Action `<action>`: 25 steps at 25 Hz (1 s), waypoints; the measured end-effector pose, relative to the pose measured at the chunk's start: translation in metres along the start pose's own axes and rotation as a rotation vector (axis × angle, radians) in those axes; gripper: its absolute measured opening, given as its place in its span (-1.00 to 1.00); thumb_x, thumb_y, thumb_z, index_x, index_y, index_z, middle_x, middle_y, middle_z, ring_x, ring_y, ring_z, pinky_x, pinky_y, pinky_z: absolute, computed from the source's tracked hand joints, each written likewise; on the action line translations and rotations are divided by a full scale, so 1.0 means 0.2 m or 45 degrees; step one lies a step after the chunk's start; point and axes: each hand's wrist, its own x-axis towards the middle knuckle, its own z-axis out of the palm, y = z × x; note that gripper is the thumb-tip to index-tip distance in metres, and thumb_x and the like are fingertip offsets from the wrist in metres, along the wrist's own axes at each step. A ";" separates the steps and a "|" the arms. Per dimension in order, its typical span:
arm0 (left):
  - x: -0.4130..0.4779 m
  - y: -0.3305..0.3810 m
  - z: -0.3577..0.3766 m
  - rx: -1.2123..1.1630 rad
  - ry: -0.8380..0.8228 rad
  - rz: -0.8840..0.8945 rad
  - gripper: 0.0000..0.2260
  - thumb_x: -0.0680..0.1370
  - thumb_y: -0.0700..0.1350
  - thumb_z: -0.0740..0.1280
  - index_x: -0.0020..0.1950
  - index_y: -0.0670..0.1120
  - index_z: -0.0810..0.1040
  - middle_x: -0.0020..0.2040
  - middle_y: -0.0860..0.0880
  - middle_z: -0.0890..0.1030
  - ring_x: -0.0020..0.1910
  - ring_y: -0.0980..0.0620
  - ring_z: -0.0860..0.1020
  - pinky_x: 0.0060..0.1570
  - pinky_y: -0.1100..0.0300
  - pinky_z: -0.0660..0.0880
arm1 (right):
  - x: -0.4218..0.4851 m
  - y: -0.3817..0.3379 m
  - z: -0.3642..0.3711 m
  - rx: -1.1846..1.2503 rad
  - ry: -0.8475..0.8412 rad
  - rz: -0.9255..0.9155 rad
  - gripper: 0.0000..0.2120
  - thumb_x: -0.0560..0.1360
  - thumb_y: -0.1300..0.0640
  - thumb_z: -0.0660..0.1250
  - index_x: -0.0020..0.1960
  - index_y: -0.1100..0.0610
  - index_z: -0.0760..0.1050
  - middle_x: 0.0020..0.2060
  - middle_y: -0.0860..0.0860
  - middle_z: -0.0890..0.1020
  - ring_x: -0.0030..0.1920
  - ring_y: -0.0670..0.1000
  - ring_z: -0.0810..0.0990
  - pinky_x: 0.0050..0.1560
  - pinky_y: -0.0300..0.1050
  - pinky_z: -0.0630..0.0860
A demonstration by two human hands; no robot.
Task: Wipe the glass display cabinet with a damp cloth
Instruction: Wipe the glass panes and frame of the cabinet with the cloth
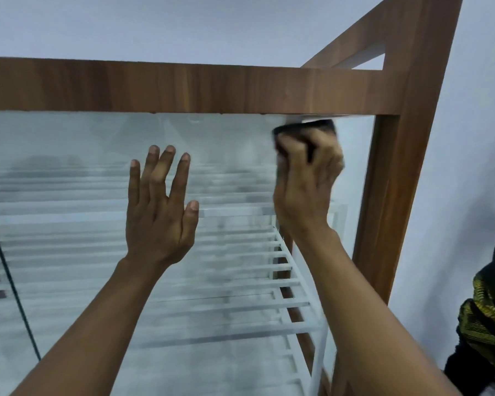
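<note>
The glass display cabinet has a brown wooden frame (183,87) and a large front glass pane (69,144) that looks hazy and streaked. My right hand (306,178) grips a dark cloth (303,128) and presses it against the glass at the pane's upper right corner, just under the top rail. The cloth and fingers are blurred. My left hand (160,212) lies flat on the glass near the middle, fingers spread, holding nothing.
White slatted shelves (283,281) show behind the glass. The wooden right post (395,195) stands close to my right hand. A dark seam (12,281) between panes runs at the lower left. A person in dark and yellow patterned clothing (489,315) is at the right edge.
</note>
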 end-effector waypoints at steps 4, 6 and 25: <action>0.00 0.03 0.01 0.045 -0.039 -0.027 -0.44 0.68 0.05 0.03 0.62 -0.21 0.11 0.60 -0.28 0.13 0.62 -0.27 0.04 0.60 -0.23 -0.09 | -0.10 0.20 -0.14 -0.151 -0.048 0.135 -0.75 0.64 0.13 0.23 0.31 0.06 0.32 0.33 0.06 0.27 0.44 0.23 0.27 0.55 0.09 0.21; 0.00 0.05 0.02 0.046 -0.024 -0.035 -0.43 0.68 0.03 0.04 0.61 -0.24 0.10 0.60 -0.31 0.12 0.61 -0.30 0.04 0.59 -0.27 -0.09 | -0.14 0.03 -0.07 -0.049 -0.033 0.230 -0.69 0.63 0.15 0.23 0.36 0.08 0.33 0.36 0.07 0.26 0.46 0.27 0.25 0.55 0.23 0.19; -0.72 0.31 0.17 -0.126 -0.043 0.028 -0.41 0.68 0.09 -0.14 0.60 -0.23 0.11 0.61 -0.24 0.11 0.64 -0.20 0.00 0.59 -0.23 -0.05 | -0.92 -0.02 -0.16 -0.180 -0.164 0.356 -0.54 0.68 0.06 0.09 0.55 0.13 0.30 0.54 0.18 0.22 0.60 0.23 0.09 0.60 0.30 0.07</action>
